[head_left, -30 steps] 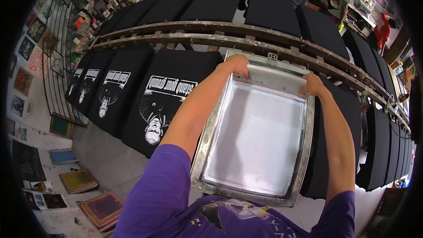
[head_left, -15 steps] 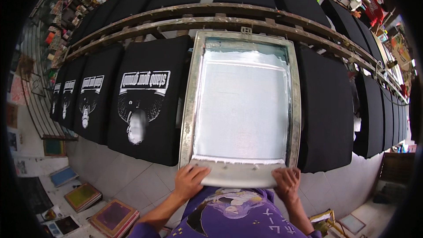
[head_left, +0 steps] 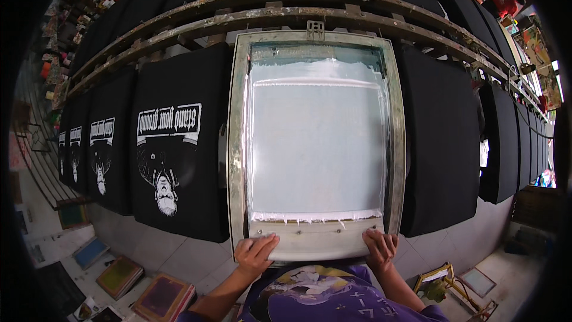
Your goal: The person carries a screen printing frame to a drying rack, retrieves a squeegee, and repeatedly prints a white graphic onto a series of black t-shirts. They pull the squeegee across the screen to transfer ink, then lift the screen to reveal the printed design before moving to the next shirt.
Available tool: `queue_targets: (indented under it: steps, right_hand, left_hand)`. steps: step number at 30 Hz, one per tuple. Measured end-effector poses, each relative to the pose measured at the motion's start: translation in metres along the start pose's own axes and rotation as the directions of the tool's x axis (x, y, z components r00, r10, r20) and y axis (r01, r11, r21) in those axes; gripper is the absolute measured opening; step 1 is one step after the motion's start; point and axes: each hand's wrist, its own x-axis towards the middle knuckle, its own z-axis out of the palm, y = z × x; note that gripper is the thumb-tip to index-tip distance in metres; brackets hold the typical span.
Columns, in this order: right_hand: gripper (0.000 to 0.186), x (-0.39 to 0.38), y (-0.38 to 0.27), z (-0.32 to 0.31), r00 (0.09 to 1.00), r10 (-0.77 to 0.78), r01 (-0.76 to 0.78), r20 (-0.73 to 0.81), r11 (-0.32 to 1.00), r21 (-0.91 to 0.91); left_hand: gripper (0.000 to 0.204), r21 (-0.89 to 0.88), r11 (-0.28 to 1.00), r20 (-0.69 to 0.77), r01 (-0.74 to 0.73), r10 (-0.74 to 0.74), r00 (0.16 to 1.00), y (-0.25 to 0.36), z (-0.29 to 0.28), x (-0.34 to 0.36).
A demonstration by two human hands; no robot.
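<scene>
A screen-printing frame (head_left: 238, 137) with a pale mesh (head_left: 316, 149) lies in front of me over a black shirt board. Across its near end is a wide, pale squeegee (head_left: 316, 243), gripped at both ends. My left hand (head_left: 256, 251) is closed over the left end, fingers on top. The right end is held by my right hand (head_left: 381, 247), its fingers curled over the edge. White ink clings in ragged drips along the squeegee's far edge. Another white ink band (head_left: 316, 70) lies near the mesh's far end. What is under the frame is hidden.
To the left, black shirts (head_left: 208, 89) on boards bear white prints. Plain black shirts (head_left: 441, 149) are to the right. Wooden rails (head_left: 262, 19) run behind the frame, with a metal hinge bracket (head_left: 315, 28) there. Coloured screens (head_left: 164, 298) rest on the floor at lower left.
The view has shifted a little, so the frame looks larger and further left. The squeegee shows more of its broad face. Both hands keep their hold at its ends.
</scene>
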Motion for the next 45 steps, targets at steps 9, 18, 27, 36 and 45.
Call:
queue_targets:
  steps: [9, 18, 27, 36, 45]
  right_hand:
    - [0.041, 0.194, 0.099, 0.063, 0.977, -0.169, 0.182, -0.128, 0.978, 0.1]
    - [0.063, 0.44, 0.186, 0.054, 0.872, -0.013, 0.081, 0.489, 0.99, -0.119]
    - [0.031, 0.257, 0.09, -0.049, 0.896, -0.119, 0.121, 0.429, 0.992, 0.021]
    - [0.044, -0.036, -0.018, -0.046, 0.989, -0.1, 0.098, 0.112, 0.995, 0.024]
    - [0.064, -0.053, -0.006, -0.046, 0.945, -0.219, 0.17, 0.245, 0.963, 0.209]
  left_hand:
    - [0.036, 0.055, 0.993, -0.183, -0.105, 0.113, 0.977, -0.104, 0.05, 0.195]
    - [0.052, 0.071, 0.996, 0.496, 0.05, -0.078, 0.865, -0.203, 0.025, 0.465]
    - [0.042, 0.109, 0.993, 0.365, 0.035, -0.073, 0.928, -0.079, -0.071, 0.265]
    - [0.049, -0.043, 0.997, 0.071, -0.063, 0.066, 0.995, 0.026, -0.041, -0.026]
    - [0.035, -0.206, 0.971, 0.0, -0.124, 0.127, 0.992, 0.029, -0.031, -0.045]
